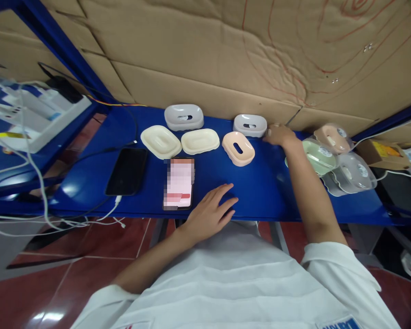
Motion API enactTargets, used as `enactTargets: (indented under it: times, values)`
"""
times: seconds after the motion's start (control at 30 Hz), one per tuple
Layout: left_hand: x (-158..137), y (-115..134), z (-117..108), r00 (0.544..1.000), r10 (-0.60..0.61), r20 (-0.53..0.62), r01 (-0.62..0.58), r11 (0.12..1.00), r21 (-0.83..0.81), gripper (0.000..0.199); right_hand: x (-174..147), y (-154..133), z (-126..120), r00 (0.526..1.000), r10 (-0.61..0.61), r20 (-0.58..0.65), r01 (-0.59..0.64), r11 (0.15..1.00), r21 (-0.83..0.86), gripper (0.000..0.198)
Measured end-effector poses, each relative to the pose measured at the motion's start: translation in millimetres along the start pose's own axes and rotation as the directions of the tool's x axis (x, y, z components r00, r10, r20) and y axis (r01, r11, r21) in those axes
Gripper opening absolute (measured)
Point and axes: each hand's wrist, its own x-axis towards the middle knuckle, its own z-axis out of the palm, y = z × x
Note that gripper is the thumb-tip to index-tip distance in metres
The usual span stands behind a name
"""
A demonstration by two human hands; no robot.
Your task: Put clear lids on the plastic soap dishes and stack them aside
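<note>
My right hand (279, 135) reaches to the back of the blue table, its fingers curled at the right end of a pale grey soap dish (250, 131); some fingertips are hidden. In front of that dish sits a peach soap dish (244, 155) with a slot in its base. Resting at the table's front edge, my left hand (210, 212) has its fingers spread and holds nothing. Beside it lies a phone with a lit screen (180, 183). Farther left are two cream dishes (160, 142) and another pale grey soap dish (184, 121).
At the right, clear-covered soap dishes in peach (333, 137), green (318, 157) and grey (352, 173) stand close together. A dark phone (127, 171) lies on the left near a white cable (118, 200). Cardboard (192, 55) walls the table's back. An open carton (380, 155) stands far right.
</note>
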Motion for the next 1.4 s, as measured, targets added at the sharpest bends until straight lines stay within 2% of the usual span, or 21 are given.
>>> enactTargets:
  times: [0.07,0.13,0.23,0.27,0.37,0.43,0.5,0.6,0.67,0.8,1.03,1.2,1.27,1.33,1.4]
  values:
    - [0,0,0,1.000,0.000,0.003,0.000,1.000,0.005,0.030,-14,-5,2,0.999,-0.044,-0.014,0.044,0.999,0.020,0.069]
    - [0,0,-1,1.000,-0.002,0.004,0.002,1.000,0.011,0.030,-36,-2,1,0.988,-0.147,-0.052,0.150,0.987,0.058,0.074]
    - [0,1,-2,1.000,-0.004,0.008,0.004,1.000,0.012,0.030,-83,25,-4,0.939,-0.298,-0.171,0.310,0.949,0.054,0.078]
    - [0,1,-2,1.000,-0.005,0.013,0.005,1.000,0.010,0.030,-100,40,-4,0.935,-0.288,-0.209,0.300,0.954,0.026,0.078]
    - [1,2,-2,1.000,-0.007,0.027,0.007,1.000,0.007,0.029,-148,83,5,0.943,-0.089,-0.320,0.071,0.995,-0.068,0.080]
    - [2,2,-3,1.000,-0.011,0.029,0.010,1.000,0.014,0.029,-167,102,18,0.931,0.013,-0.365,-0.050,0.995,-0.092,0.083]
    - [2,3,-3,0.999,-0.014,0.034,0.013,1.000,0.023,0.029,-175,111,33,0.914,0.051,-0.403,-0.094,0.992,-0.085,0.086]
    - [3,3,-3,0.999,-0.015,0.048,0.013,0.999,0.037,0.029,-172,108,47,0.869,0.063,-0.492,-0.112,0.991,-0.071,0.088]
    - [3,3,-2,0.999,-0.013,0.050,0.011,0.999,0.049,0.030,-164,101,48,0.849,0.054,-0.526,-0.107,0.992,-0.071,0.085]
    - [3,3,-1,0.999,-0.012,0.053,0.009,0.998,0.062,0.031,-143,85,35,0.857,0.071,-0.510,-0.125,0.990,-0.072,0.080]
    - [2,3,-2,0.998,-0.020,0.052,0.016,0.998,0.064,0.030,-89,67,17,0.852,0.234,-0.469,-0.267,0.964,-0.002,0.065]
    - [3,3,-3,0.998,-0.006,0.059,0.002,0.998,0.066,0.031,-68,63,4,0.839,0.332,-0.432,-0.353,0.935,0.034,0.070]
    - [4,2,-3,0.999,0.001,0.053,-0.004,0.998,0.070,0.031,-67,58,4,0.838,0.264,-0.478,-0.285,0.958,0.031,0.072]
    - [4,2,-3,0.999,0.005,0.050,-0.009,0.997,0.076,0.030,-68,50,11,0.872,0.045,-0.487,-0.064,0.998,-0.022,0.068]
    - [4,2,-2,0.999,0.001,0.051,-0.005,0.997,0.077,0.030,-69,42,24,0.892,-0.194,-0.408,0.183,0.981,-0.066,0.066]
